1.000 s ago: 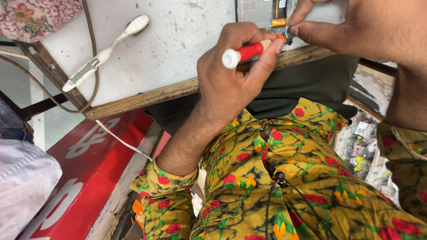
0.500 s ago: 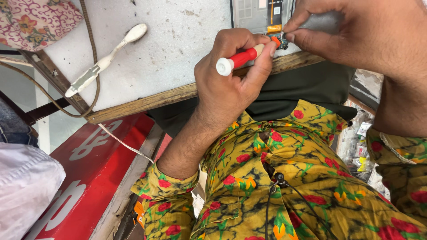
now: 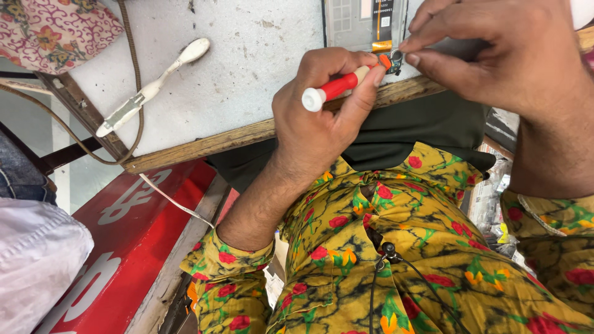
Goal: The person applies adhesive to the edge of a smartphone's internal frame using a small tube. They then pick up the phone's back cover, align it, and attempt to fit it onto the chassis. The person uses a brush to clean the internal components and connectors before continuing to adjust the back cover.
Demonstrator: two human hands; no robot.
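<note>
Left hand: clamped on red-handled screwdriver
Right hand: pinching small metal part at counter edge
Risk: tip could slip, part drop off edge

Person wearing a yellow floral shirt, bare hands.
Shirt is showing red flowers, green leaves and black mottling; cuffs are sitting rolled at both forearms. A thin black cable with a small clip is running down the shirt front.
</note>
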